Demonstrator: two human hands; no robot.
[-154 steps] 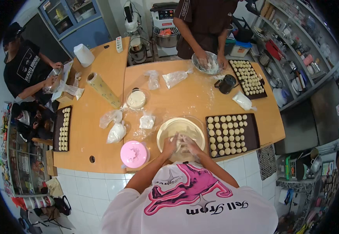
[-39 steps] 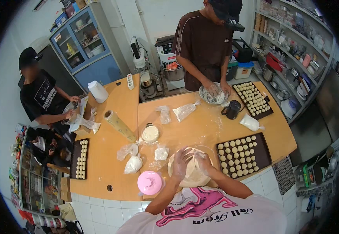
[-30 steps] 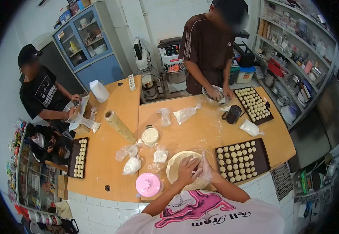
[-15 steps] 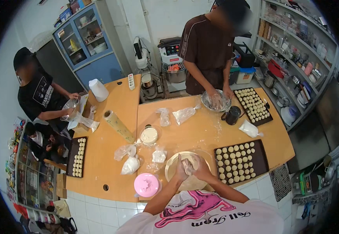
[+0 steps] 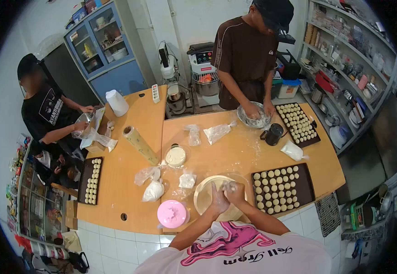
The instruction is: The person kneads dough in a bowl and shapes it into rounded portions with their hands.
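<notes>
Over a wide pale bowl (image 5: 199, 199) at the table's front edge, my two hands are held close together. My left hand (image 5: 218, 199) is floury, its fingers stretched away from me and flattened. Beside it, my right hand (image 5: 235, 192) is curled closed, with whitish floury fingers; what lies inside them is hidden. To the right, a dark tray (image 5: 305, 185) carries rows of round pale dough balls (image 5: 276, 187). A pink lidded container (image 5: 172, 214) stands left of the bowl, and a small white bag (image 5: 187, 181) lies behind it.
Across the table a person (image 5: 246, 55) works in a metal bowl (image 5: 254, 119) near another ball-filled tray (image 5: 297, 123) and a dark jug (image 5: 272, 134). At left stand a film roll (image 5: 140, 145), flour bags (image 5: 154, 191) and a tub of white powder (image 5: 176, 156). Another person (image 5: 48, 105) handles a clear bowl.
My hands have shifted from facing each other around a pale lump to side by side, the right now curled and the left straightened. The co-worker across has lifted their head slightly.
</notes>
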